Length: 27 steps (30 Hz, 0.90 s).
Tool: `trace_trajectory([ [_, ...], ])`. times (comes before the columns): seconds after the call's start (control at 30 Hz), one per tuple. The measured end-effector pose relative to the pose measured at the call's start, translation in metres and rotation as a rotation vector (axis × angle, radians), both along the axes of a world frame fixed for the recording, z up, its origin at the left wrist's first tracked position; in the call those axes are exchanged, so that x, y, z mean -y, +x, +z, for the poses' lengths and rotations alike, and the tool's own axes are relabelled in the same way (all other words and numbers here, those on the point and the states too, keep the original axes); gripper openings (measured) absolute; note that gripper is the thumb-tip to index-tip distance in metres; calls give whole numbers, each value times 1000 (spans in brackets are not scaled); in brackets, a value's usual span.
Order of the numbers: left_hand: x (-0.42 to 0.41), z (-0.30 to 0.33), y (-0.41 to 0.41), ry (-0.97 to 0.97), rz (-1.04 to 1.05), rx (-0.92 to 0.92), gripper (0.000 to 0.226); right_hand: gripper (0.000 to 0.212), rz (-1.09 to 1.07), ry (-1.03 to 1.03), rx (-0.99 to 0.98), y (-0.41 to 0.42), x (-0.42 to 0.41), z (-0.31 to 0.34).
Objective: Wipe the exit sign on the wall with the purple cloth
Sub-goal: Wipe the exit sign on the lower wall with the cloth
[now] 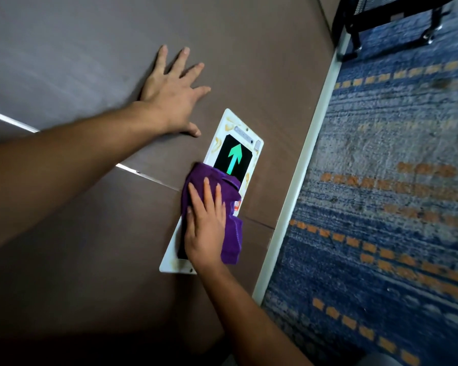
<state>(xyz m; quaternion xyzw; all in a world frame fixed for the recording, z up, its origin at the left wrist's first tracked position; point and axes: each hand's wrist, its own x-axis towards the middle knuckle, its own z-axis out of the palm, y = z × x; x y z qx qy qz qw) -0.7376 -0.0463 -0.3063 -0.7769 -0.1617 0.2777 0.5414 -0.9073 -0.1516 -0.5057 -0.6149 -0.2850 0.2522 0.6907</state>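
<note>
The exit sign (233,157) is a white-framed plate low on the brown wall, with a green arrow on a black panel. Yellowish smears mark its frame. A purple cloth (229,223) covers the sign's middle. My right hand (205,228) lies flat on the cloth and presses it against the sign, fingers toward the arrow. The sign's lower black panel is mostly hidden under the hand and cloth. My left hand (172,93) rests flat on the wall above and left of the sign, fingers spread, holding nothing.
The brown wall (77,62) has thin panel seams. A pale skirting strip (302,180) runs along its base. Blue carpet with orange dashes (381,207) lies to the right. A black metal frame with feet (391,25) stands at the top right.
</note>
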Motion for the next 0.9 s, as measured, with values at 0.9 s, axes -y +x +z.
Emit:
trace_trajectory([
  [0.9,-19,7,2,9,-179,-79,106,58,-6,20,167,79,-30,-15],
])
